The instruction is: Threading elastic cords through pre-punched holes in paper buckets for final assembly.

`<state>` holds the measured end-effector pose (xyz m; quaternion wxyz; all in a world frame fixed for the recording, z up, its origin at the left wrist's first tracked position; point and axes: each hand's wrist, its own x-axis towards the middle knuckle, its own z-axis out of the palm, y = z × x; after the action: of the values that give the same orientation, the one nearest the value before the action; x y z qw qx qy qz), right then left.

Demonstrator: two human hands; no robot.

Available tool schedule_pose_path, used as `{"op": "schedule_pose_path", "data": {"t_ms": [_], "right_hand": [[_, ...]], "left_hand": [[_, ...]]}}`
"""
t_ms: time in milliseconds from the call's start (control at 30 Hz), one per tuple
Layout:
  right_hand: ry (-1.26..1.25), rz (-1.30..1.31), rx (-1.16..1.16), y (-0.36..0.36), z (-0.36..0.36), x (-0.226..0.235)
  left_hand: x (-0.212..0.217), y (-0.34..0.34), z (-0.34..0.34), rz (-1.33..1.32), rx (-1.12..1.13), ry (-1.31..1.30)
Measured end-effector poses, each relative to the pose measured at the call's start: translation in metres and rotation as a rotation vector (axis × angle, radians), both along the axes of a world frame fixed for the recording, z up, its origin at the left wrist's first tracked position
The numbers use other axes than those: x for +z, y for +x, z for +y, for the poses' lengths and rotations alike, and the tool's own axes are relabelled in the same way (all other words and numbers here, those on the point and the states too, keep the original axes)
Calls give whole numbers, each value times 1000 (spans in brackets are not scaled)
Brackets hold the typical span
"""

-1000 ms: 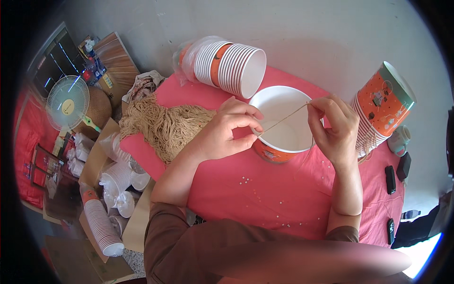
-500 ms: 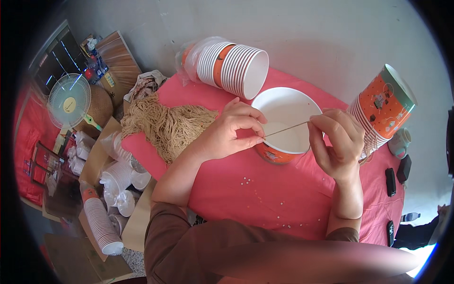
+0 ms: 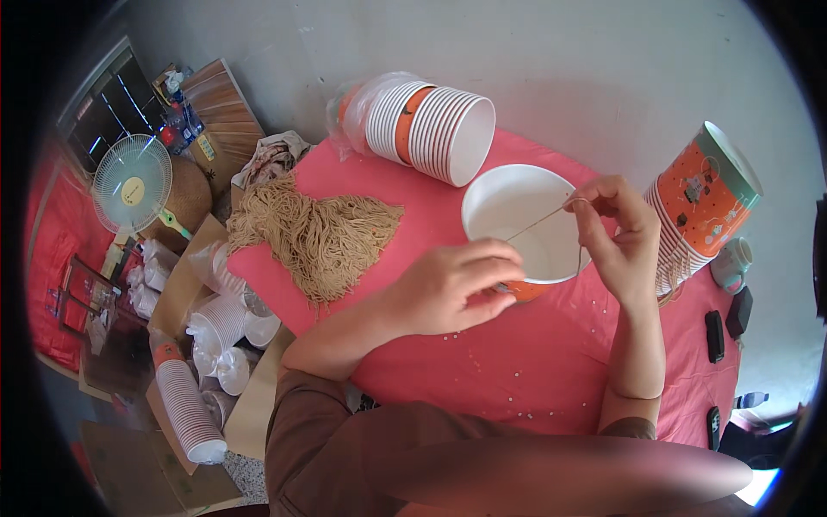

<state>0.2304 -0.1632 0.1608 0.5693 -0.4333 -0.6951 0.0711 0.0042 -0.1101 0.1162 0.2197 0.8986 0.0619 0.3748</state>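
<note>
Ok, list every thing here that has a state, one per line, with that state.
White paper bowl: upright on the pink table, looks empty.
Thin strand: stretched taut across the bowl between both hands.
Left hand: pinching the strand's near end.
Right hand: pinching the strand's far end.
Noodle-like pile: loose heap on the table.
Sleeve of bowls: lying on its side.
Orange cup stack: tilted, nested.
Fan: cannot tell if running.

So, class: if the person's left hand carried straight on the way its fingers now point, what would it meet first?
Probably the white paper bowl: the left hand, pinching a thin strand, points right toward the bowl's near rim. Depth is hard to judge.
</note>
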Motion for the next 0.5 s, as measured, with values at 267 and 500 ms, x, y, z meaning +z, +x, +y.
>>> {"op": "schedule_pose_path", "data": {"t_ms": [267,500], "right_hand": [[-343,594,605,27,-6,11],[-280,625,807,25,-1,12]], "left_hand": [[-15,5,27,44,112,-49],[-31,-17,102,-235,548,21]]}}
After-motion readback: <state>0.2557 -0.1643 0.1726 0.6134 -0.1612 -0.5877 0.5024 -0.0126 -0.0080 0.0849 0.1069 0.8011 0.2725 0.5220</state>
